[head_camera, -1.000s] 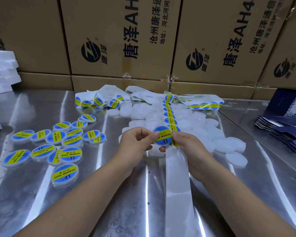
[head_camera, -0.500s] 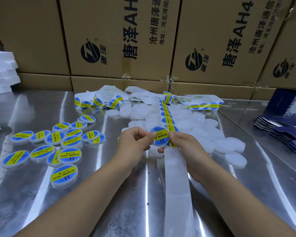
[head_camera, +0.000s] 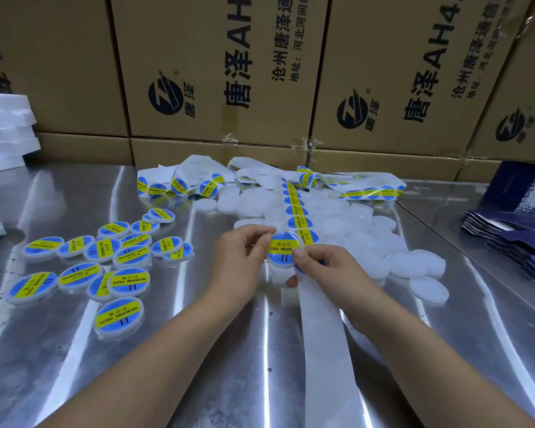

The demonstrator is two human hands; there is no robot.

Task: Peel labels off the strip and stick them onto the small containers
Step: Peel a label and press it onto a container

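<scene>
While left hand [head_camera: 244,261] pinches labelled container [head_camera: 282,264] | right hand [head_camera: 325,270] pinches its other edge, thumb on label [head_camera: 281,246]

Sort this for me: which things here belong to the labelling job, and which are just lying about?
Job: label strip, held container between left hand and right hand, unlabelled containers, labelled containers.
Lying about: cardboard boxes, white foam pieces, dark blue folded cartons.
</scene>
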